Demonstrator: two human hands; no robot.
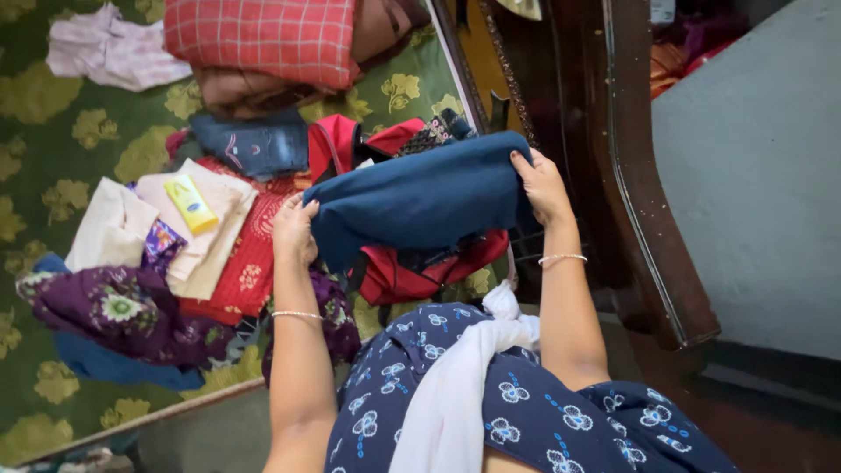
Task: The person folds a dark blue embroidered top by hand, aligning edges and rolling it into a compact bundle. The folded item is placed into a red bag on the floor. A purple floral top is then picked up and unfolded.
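Right now my left hand [293, 229] and right hand [541, 186] each pinch an end of the folded blue cloth [419, 197], stretched between both grips above the red bag [412, 263]. It looks soft, light and floppy, so edge holds suit it.

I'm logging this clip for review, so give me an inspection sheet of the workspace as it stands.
Surface: green floral bedspread, mostly covered.
Job's things: folded dark blue cloth held up over a red bag.
Clutter: red checked cloth, jeans, yellow tube, purple flowered cloth.
Grips: left hand and right hand each pinch an end of the cloth.
Cables: nothing seen.
Surroundings: dark wooden bed frame, grey wall.
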